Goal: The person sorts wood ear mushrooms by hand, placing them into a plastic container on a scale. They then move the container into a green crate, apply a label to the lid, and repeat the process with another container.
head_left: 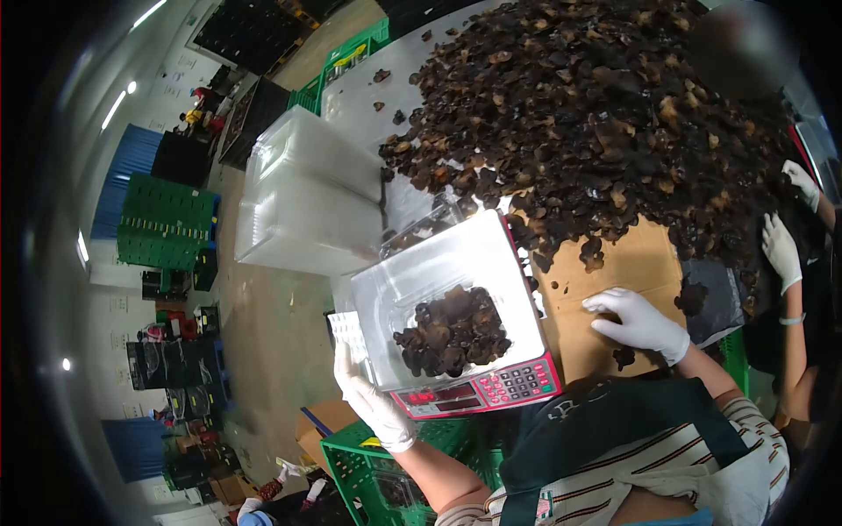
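Observation:
A digital scale [517, 382] with a red keypad panel stands in front of me. On its metal plate sits a clear plastic tray [375, 326] holding a heap of dark wood ear mushrooms [452, 329]. My left hand [375, 405], in a white glove, is at the scale's left front corner, its fingers stretched out beside a white label sheet [348, 331]. Over a brown cardboard sheet [574, 337] right of the scale is my right hand [640, 323], also gloved, fingers apart and slightly bent, with nothing visible in it. A loose mushroom piece [624, 357] lies near its wrist.
A large pile of wood ear mushrooms [579, 123] covers the metal table [351, 107]. Stacked clear plastic trays [307, 193] stand at the left edge. A green crate [346, 469] is below the scale. At the right, a co-worker's gloved hands [781, 252] are by the pile.

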The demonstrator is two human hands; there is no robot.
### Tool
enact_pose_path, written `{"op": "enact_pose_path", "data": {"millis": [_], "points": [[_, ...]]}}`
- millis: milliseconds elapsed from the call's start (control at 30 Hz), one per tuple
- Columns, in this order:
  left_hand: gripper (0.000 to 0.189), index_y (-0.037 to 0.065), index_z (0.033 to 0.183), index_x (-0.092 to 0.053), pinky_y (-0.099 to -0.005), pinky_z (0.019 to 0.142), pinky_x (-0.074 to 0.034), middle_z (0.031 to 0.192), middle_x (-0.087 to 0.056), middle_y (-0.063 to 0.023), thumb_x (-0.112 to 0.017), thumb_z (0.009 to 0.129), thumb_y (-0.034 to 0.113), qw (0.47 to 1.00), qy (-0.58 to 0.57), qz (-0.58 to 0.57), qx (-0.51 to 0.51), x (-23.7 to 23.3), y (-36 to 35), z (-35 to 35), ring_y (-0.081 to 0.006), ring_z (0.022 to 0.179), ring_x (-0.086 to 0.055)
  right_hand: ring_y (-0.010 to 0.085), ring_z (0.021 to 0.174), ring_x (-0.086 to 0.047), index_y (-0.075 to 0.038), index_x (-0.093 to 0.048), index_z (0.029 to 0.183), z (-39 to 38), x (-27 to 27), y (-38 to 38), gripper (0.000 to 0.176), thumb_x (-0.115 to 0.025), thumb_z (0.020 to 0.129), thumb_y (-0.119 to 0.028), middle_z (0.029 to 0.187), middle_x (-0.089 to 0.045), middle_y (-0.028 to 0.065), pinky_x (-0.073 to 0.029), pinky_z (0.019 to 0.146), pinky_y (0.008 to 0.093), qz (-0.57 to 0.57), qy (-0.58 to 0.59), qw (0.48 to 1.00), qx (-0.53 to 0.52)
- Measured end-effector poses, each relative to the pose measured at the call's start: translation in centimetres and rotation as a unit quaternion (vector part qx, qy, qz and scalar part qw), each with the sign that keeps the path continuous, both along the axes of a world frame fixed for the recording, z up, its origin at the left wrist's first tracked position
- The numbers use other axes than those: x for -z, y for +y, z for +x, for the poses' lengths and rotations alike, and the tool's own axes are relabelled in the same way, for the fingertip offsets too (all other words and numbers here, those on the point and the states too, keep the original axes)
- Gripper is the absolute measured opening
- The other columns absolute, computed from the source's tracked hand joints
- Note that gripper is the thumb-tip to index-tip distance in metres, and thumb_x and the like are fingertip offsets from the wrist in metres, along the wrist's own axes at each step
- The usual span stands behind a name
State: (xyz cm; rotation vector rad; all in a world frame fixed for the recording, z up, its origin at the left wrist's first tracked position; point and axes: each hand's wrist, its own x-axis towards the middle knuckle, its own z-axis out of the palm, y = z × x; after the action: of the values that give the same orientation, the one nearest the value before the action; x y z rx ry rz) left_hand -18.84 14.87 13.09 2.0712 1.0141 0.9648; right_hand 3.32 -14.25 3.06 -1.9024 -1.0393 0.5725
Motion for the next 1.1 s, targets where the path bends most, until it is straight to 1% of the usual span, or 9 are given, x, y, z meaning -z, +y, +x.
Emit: {"op": "enact_pose_path", "data": {"millis": [167,267,400,633,733,800,833,933,1100], "points": [[0.052,-0.003,0.136,-0.041,-0.0404,0.109,-0.028,0.138,-0.043,-0.0180,-0.030,0.102,0.036,1.000,0.002,-0.007,0.025,0.7,0.1,0.2,-0.0290,0.129,-0.040,0.0288,0.085,-0.062,-0.011,-0.064,0.083,-0.3,2.0,-1.0,0.014,-0.062,0.077,-0.023,0.084,-0.065,0.0085,-0.047,0.075,0.0411,-0.129,-0.115,0.982,-0.081],[0.059,0.001,0.138,-0.040,-0.0414,0.109,-0.028,0.140,-0.043,-0.0154,-0.032,0.100,0.046,0.995,-0.044,-0.080,0.027,0.5,-0.9,0.7,-0.0267,0.131,-0.038,0.0342,0.063,-0.061,-0.011,-0.060,0.062,-1.3,3.5,-2.1,0.020,-0.057,0.076,-0.025,0.063,-0.060,0.0141,-0.048,0.060,0.0449,-0.097,-0.162,0.978,-0.086],[0.040,-0.003,0.128,-0.050,-0.0372,0.095,-0.044,0.124,-0.055,-0.0169,-0.052,0.091,0.012,0.985,-0.113,-0.118,0.051,0.0,-1.4,0.9,-0.0276,0.109,-0.055,0.0334,0.067,-0.062,-0.011,-0.064,0.067,-2.3,2.9,-5.1,0.017,-0.060,0.074,-0.026,0.067,-0.063,0.0103,-0.049,0.063,0.0428,-0.160,-0.094,0.978,-0.096],[0.037,-0.002,0.125,-0.050,-0.0361,0.090,-0.045,0.114,-0.057,-0.0141,-0.048,0.093,0.017,0.973,-0.082,-0.081,0.201,-3.6,-7.7,5.2,-0.0245,0.100,-0.056,0.0324,0.068,-0.064,-0.009,-0.067,0.073,-3.6,1.9,-11.9,0.012,-0.061,0.077,-0.018,0.065,-0.063,0.0113,-0.047,0.054,0.0423,-0.345,-0.038,0.922,-0.173],[0.035,-0.002,0.122,-0.052,-0.0359,0.087,-0.045,0.109,-0.058,-0.0128,-0.047,0.094,0.019,0.909,0.015,-0.164,0.382,-4.1,-11.4,6.7,-0.0234,0.096,-0.055,0.0334,0.060,-0.061,-0.010,-0.060,0.067,-2.9,0.0,-13.1,0.016,-0.060,0.079,-0.020,0.064,-0.062,0.0098,-0.044,0.052,0.0420,-0.110,-0.042,0.993,-0.005],[0.034,-0.001,0.120,-0.052,-0.0357,0.086,-0.046,0.106,-0.058,-0.0120,-0.047,0.095,0.021,0.811,0.142,-0.221,0.523,-2.0,-13.5,8.3,-0.0228,0.094,-0.055,0.0266,0.076,-0.056,-0.012,-0.057,0.075,-1.5,-0.6,-12.9,0.012,-0.060,0.079,-0.024,0.075,-0.058,0.0048,-0.041,0.070,0.0367,-0.104,-0.189,0.970,0.115],[0.053,0.003,0.134,-0.046,-0.0361,0.091,-0.048,0.126,-0.053,-0.0194,-0.064,0.084,0.008,0.738,0.242,-0.206,0.595,0.6,-14.0,10.2,-0.0258,0.111,-0.057,0.0255,0.083,-0.054,-0.013,-0.058,0.079,-0.5,-0.4,-12.8,0.011,-0.060,0.078,-0.024,0.080,-0.056,0.0044,-0.040,0.074,0.0376,-0.079,-0.237,0.952,0.178],[0.052,0.008,0.136,-0.044,-0.0416,0.094,-0.045,0.122,-0.052,-0.0248,-0.059,0.089,0.026,0.668,0.353,-0.057,0.653,6.9,-16.4,11.7,-0.0397,0.110,-0.054,0.0246,0.095,-0.049,-0.014,-0.060,0.089,1.2,1.9,-13.7,0.019,-0.060,0.076,-0.028,0.092,-0.055,0.0033,-0.039,0.078,0.0396,-0.113,-0.328,0.900,0.265],[0.046,0.002,0.135,-0.044,-0.0364,0.099,-0.043,0.127,-0.053,-0.0221,-0.054,0.092,0.014,0.543,0.399,-0.283,0.682,11.4,-20.5,13.2,-0.0305,0.117,-0.053,0.0266,0.084,-0.060,-0.011,-0.066,0.079,0.7,0.5,-16.0,0.019,-0.061,0.077,-0.030,0.081,-0.064,0.0082,-0.045,0.073,0.0405,-0.274,-0.005,0.962,-0.006]]}}
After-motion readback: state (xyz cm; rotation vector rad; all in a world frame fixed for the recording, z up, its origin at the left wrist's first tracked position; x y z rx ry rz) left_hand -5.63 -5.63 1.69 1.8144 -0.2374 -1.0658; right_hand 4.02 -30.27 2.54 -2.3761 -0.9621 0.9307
